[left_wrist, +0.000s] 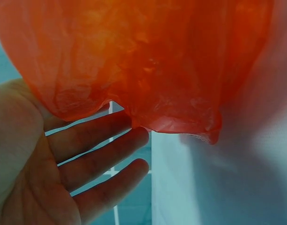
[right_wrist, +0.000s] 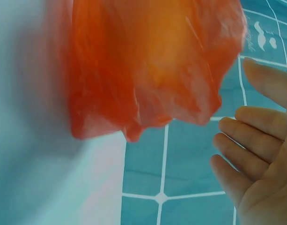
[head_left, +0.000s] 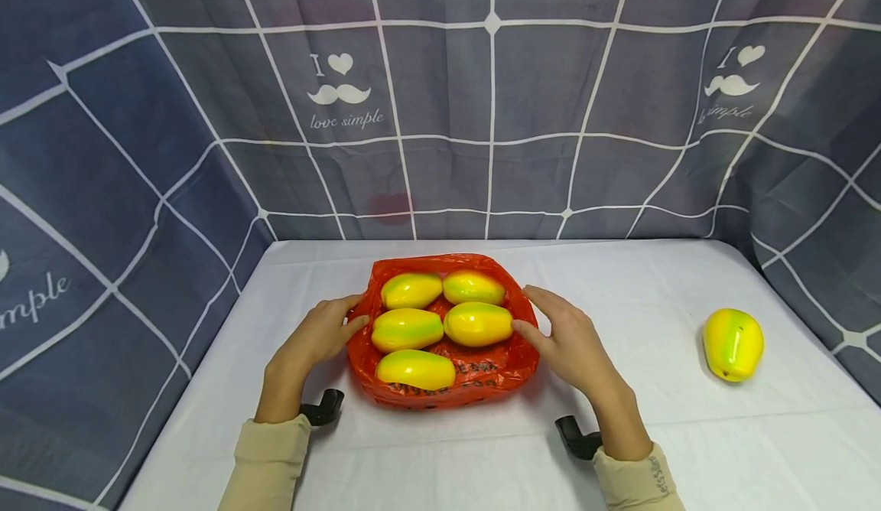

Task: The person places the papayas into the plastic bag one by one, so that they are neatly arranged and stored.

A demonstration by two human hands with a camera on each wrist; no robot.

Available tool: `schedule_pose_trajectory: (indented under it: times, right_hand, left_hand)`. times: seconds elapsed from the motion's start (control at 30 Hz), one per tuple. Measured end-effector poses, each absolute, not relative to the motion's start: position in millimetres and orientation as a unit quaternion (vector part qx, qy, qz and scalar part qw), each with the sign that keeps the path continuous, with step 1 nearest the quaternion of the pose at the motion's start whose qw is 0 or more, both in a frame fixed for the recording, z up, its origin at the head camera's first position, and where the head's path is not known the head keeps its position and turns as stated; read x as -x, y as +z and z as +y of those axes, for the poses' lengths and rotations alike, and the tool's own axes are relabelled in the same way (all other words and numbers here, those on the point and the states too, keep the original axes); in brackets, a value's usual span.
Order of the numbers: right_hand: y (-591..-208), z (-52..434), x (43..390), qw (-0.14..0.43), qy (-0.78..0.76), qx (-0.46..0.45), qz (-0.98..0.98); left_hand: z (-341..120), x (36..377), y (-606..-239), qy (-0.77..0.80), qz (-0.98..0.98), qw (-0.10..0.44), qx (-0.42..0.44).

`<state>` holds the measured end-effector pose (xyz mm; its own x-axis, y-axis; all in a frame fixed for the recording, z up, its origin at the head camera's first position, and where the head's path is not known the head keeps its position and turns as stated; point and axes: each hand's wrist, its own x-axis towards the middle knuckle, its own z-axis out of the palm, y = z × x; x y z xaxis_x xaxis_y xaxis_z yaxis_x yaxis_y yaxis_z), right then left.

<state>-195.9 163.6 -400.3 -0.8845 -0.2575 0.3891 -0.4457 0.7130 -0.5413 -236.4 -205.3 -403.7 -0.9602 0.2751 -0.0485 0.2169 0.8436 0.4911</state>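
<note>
A red plastic bag (head_left: 475, 388) sits with its mouth folded wide, several glossy yellow-green oval fruits (head_left: 413, 369) lying inside. At its left side my left hand (head_left: 320, 335) has thumb and fingers at the rim. In the left wrist view the fingers (left_wrist: 101, 154) extend fairly straight alongside the bag's hanging edge (left_wrist: 180, 112). My right hand (head_left: 567, 335) is beside the right rim, its thumb overlapping the bag's edge in the head view. The right wrist view shows its fingers (right_wrist: 251, 136) loosely extended, with a gap between them and the red plastic (right_wrist: 148, 89).
One more yellow-green fruit (head_left: 733, 345) lies alone at the right of the white-covered table (head_left: 440, 465). A dark grey curtain with white grid lines (head_left: 440, 113) hangs behind the table and along both sides. Black camera mounts (head_left: 578, 438) sit at the wrists.
</note>
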Motion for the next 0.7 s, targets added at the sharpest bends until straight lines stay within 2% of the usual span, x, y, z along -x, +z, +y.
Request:
schedule_pose_trajectory:
  times: [0.37,0.7]
  right_hand:
    - [-394,184,191,0.158,0.326,-0.16,-0.918]
    - [-393,234,187,0.191,0.314,-0.092,-0.926]
  left_hand:
    - [-207,236,-401,0.253,0.957,0.047,-0.134]
    - [-208,235,-403,0.26,0.954,0.046,-0.141]
